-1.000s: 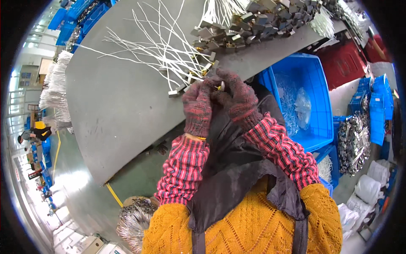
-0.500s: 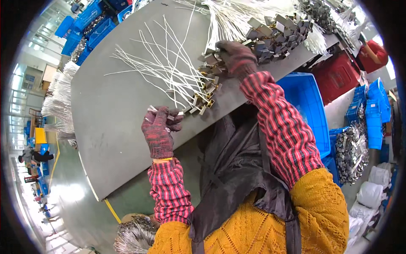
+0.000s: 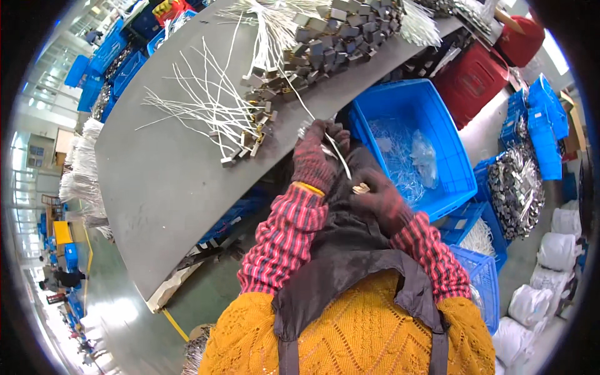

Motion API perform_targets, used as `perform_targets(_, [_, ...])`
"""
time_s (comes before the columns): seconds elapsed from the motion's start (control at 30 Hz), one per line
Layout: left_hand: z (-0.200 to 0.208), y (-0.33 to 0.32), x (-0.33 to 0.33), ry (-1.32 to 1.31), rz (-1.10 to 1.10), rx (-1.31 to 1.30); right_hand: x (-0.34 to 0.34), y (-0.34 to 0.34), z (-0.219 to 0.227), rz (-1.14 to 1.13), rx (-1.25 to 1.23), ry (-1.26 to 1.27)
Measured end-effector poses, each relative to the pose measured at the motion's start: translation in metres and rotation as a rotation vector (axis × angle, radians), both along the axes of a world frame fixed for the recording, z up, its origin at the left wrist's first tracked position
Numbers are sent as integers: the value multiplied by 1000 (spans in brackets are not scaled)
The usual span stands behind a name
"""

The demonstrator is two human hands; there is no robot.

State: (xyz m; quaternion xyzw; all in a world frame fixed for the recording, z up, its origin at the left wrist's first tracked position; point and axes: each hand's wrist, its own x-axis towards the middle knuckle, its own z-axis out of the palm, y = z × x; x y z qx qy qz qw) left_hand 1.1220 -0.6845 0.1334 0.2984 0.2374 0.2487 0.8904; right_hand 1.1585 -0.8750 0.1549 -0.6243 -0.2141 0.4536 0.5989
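Note:
My left hand (image 3: 314,157), in a dark red-black knit glove, is closed just past the table's front edge. It grips a white wire (image 3: 338,155), whose lower end hangs out toward my right hand. Small pale pieces show at its fingers, too blurred to name. Beside the blue tub, my gloved right hand (image 3: 379,199) is closed, with a pale beige bit at its fingertips that I cannot make out. On the grey table (image 3: 156,206), a loose bunch of white wires (image 3: 209,112) with small metal-grey blocks (image 3: 253,128) at their ends lies left of my hands.
A bigger heap of grey blocks (image 3: 337,40) with white wires covers the table's far side. The blue tub (image 3: 459,165) at right holds clear plastic scraps. Beyond it stand a red chair (image 3: 472,81), blue crates (image 3: 547,144) and white sacks (image 3: 556,250).
Both hands have come together at the table's front edge. My left hand moved right; my right hand left the blocks and came down toward me. The view has shifted.

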Motion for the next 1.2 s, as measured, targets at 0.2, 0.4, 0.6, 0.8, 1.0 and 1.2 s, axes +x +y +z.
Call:
perform_targets(0.2, [13,-10,14,29,143,-172,22,-191,-78,-536,-399,-270])
perform_targets(0.4, [18,19,-2,-56,221,-170,22,-386,-154,-601,-777,-149])
perform_targets(0.6, [25,51,-6,-29,319,-61,18,-422,-167,-735,-748,-59])
perform_targets(0.8, [25,59,-11,-21,315,0,31,-435,-192,-723,-706,-54])
perform_targets(1.0, [26,54,-21,10,249,52,32,-423,-213,-657,-655,-59])
perform_targets(1.2, [40,62,-29,28,326,14,36,-411,-211,-628,-711,-35])
